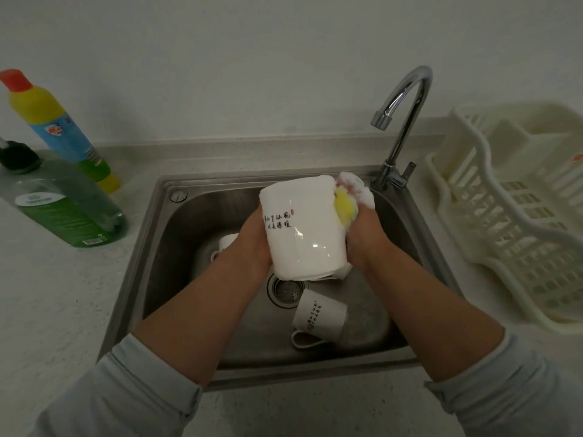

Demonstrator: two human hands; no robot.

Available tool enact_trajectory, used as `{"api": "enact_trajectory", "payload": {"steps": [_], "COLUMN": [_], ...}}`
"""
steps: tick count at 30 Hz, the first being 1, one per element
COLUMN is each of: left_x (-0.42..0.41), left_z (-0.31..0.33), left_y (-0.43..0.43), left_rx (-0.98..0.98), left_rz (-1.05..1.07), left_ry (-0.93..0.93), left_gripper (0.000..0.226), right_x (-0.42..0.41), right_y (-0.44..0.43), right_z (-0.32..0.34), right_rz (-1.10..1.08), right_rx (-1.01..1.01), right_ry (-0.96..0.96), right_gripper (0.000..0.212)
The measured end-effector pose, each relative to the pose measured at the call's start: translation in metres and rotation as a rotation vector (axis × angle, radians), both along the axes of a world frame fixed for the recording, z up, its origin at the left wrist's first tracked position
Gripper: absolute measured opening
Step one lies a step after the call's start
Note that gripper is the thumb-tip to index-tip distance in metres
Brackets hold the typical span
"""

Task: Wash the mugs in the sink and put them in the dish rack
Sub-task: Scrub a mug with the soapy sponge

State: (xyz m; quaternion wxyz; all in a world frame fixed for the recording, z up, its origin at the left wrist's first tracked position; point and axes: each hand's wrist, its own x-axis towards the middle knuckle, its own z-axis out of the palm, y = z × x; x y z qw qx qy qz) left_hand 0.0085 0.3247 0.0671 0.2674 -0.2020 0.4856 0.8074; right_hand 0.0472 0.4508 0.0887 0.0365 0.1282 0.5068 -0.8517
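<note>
White mug [301, 230] w/ black script, soapy, held tilted above steel sink [157, 234]. 2nd mug [318, 316] on its side near drain, handle toward front. 3rd mug [225, 244] at back-left, mostly hidden. Cream dish rack [517, 222] on counter, right of sink.

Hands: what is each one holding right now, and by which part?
Left hand grips the white mug by its side wall. Right hand holds a soapy yellow sponge pressed against the mug's other side.

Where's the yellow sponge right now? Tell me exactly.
In the head view, the yellow sponge is in the right hand, pressed against the right side of the held white mug, above the sink and just below-left of the faucet.
</note>
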Motion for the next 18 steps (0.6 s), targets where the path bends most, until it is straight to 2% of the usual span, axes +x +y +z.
{"api": "enact_trajectory", "payload": {"steps": [3, 9, 13, 16, 18], "left_x": [0.004, 0.004, -0.002, -0.005, -0.007], "left_z": [-0.005, 0.001, 0.009, 0.009, 0.005], "left_y": [-0.001, 0.001, 0.007, 0.009, 0.009], "left_rx": [0.027, 0.061, 0.176, 0.149, 0.120], "left_rz": [-0.008, 0.039, 0.107, 0.163, 0.183], "left_ry": [-0.005, 0.034, 0.015, 0.048, 0.059], "left_gripper": [0.047, 0.034, 0.052, 0.043, 0.039], "right_x": [-0.009, -0.008, -0.004, 0.000, 0.001], "right_y": [0.003, 0.001, 0.000, -0.005, -0.008], "right_z": [0.000, 0.013, 0.013, 0.005, -0.002], "right_rz": [-0.099, -0.018, 0.035, -0.065, -0.106], "right_rx": [0.091, 0.099, 0.052, 0.115, 0.278], "right_ry": [-0.016, -0.014, -0.080, -0.150, -0.126], "right_gripper": [0.034, 0.023, 0.011, 0.011, 0.019]}}
